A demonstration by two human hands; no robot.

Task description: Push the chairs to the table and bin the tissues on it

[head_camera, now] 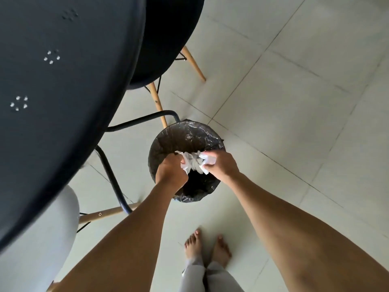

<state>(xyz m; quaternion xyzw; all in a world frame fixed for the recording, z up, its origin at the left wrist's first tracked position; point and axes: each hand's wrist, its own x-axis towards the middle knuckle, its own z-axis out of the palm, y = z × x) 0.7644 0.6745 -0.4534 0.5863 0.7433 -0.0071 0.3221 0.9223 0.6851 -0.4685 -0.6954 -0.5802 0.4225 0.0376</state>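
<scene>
A round bin [189, 135] lined with a black plastic bag stands on the floor beside the table. My left hand [170, 170] and my right hand [221, 165] hold a bundle of crumpled white tissues [192, 162] between them, right over the bin's opening. The dark round table [63, 91] fills the left of the view. A black chair [168, 39] with wooden legs sits tucked against the table at the top. A white chair [42, 239] is partly under the table edge at the lower left.
Black metal table legs [111, 175] curve down to the floor left of the bin. Pale floor tiles [294, 102] stretch to the right. My bare feet [207, 247] stand just behind the bin.
</scene>
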